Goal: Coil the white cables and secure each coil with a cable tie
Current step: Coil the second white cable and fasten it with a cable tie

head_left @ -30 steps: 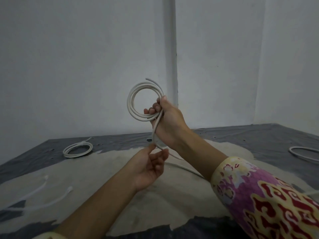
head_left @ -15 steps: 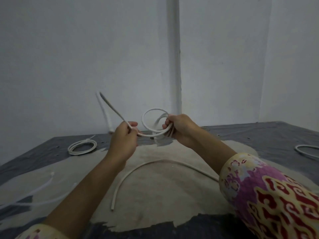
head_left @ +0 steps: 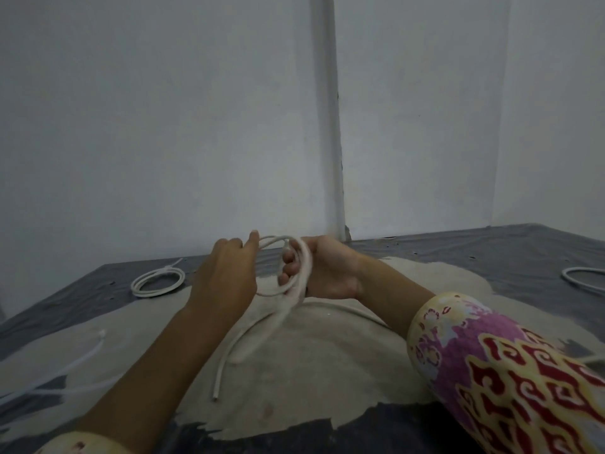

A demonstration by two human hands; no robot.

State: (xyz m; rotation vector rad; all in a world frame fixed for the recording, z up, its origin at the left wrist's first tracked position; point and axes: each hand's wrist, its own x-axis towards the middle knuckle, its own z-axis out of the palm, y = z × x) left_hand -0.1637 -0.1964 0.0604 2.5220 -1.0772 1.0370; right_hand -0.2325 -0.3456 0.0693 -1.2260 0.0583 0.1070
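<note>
Change: since the earlier frame we have brought both hands lower and closer together; the free tail that stuck up to the left half a second ago now trails down toward us onto the floor covering.
Left hand: our left hand (head_left: pixel 226 273) sits against the near-left edge of the loop, thumb up by the top strand; we see mostly its back, so we cannot tell whether the fingers pinch the cable or only steady it.
Right hand: our right hand (head_left: pixel 322 268) grips the white cable coil (head_left: pixel 288 267), fingers curled through the loop and closed round the bundled strands.
Cable position: coil held in the air between the two hands, above the beige mat (head_left: pixel 327 355); its loose tail (head_left: pixel 229 352) runs down, motion-blurred, with the cut end lying on the mat near us.
Step in hand: coiling, not yet finished by our reading, since a fair length of tail is outside the loop.
Next move: feed the tail round into one more turn while the right hand keeps the turns from springing apart, then fetch a tie.
Other cables: a tied coil (head_left: pixel 157 281) lies far left on the grey sheet (head_left: pixel 458 247); another coil (head_left: pixel 586 278) at the right edge; loose cables (head_left: pixel 65 365) at near left.
</note>
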